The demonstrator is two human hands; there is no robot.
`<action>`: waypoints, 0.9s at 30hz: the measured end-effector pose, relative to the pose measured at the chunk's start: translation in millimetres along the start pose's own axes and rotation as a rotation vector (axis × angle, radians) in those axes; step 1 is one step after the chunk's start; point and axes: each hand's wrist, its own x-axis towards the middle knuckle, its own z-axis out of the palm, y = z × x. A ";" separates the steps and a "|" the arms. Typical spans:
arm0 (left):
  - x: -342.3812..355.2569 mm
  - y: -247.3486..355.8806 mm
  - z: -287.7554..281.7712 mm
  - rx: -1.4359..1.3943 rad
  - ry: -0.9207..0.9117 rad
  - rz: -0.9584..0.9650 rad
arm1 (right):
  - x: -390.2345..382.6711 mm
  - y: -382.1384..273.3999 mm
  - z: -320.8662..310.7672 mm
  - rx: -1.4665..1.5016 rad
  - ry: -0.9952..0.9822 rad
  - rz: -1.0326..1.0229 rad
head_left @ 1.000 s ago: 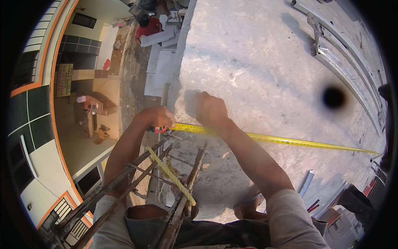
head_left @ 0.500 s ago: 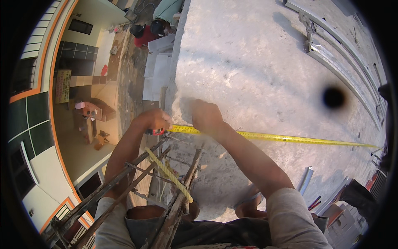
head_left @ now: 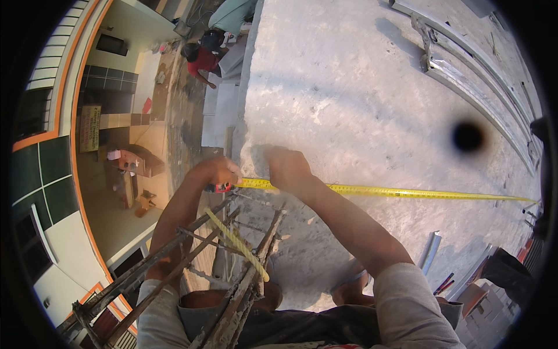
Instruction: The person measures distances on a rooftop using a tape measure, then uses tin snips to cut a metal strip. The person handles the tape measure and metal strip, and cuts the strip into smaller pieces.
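A tape measure with a red and black case (head_left: 222, 188) is in the grip of my left hand (head_left: 220, 172), at the left edge of the concrete slab (head_left: 360, 104). Its yellow blade (head_left: 401, 193) is drawn out across the slab to the far right. My right hand (head_left: 289, 170) is closed, close by on the right, and the blade passes beneath it. The fingers of that hand curl down toward the concrete beyond the blade. What they hold, if anything, is hidden.
A rusty steel lattice (head_left: 192, 238) with a yellow rope (head_left: 237, 243) stands over my left forearm. Metal channels (head_left: 465, 81) lie at the far right. Past the slab's left edge is a drop, with a person in red (head_left: 203, 62) and grey panels (head_left: 220, 107) below.
My hands stay almost in place, and the blade has shifted very slightly. Below, the person in red has moved and now stretches an arm toward the panels.
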 end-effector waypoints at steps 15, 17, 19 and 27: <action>-1.3 2.2 -1.9 -0.026 -0.038 -0.045 | -9.8 -1.0 0.1 0.047 -0.041 0.049; 0.3 0.7 -0.8 -0.018 -0.009 -0.040 | -16.9 1.3 -8.9 0.117 -0.037 0.144; 0.0 -3.2 3.1 -0.021 0.007 -0.048 | -26.2 8.3 -24.1 0.103 -0.007 0.152; 0.8 -15.3 -2.8 -0.097 0.040 0.058 | -117.3 58.7 -142.1 -0.265 -0.110 -0.009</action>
